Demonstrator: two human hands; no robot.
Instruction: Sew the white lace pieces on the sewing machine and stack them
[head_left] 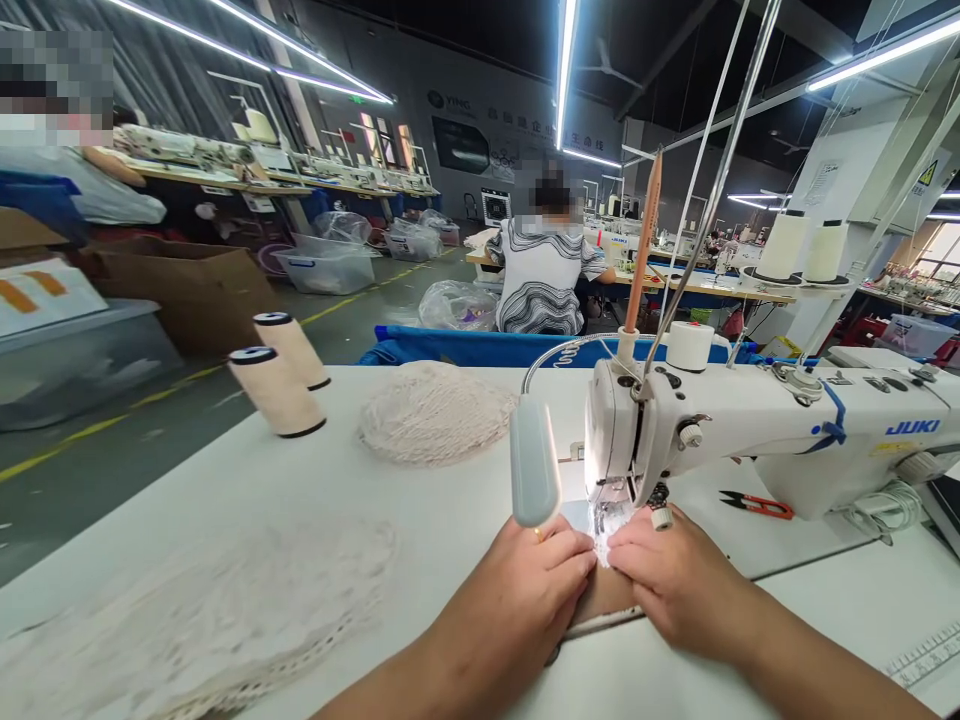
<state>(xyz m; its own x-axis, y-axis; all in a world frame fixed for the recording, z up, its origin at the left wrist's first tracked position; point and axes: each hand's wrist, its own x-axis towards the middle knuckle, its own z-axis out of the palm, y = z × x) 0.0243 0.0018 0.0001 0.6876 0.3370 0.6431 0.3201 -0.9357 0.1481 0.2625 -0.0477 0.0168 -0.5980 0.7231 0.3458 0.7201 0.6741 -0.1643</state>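
Under the needle of a white sewing machine [832, 420] lies a small piece of white lace [606, 540], brightly lit. My left hand [536, 575] pinches it from the left, fingers closed near the presser foot. From the other side my right hand [671, 575] grips its right edge with fingertips together. Both hands rest at the machine's plate, and most of the lace between them is hidden. A grey lamp head [535, 465] on a bent neck hangs just above my left hand.
A round heap of cream lace [439, 415] sits behind on the white table [330, 490], beside two thread cones [277, 395]. More lace fabric [225, 610] spreads at front left. Red-handled thread snips [757, 503] lie under the machine arm. A person [544, 265] sits ahead, back turned.
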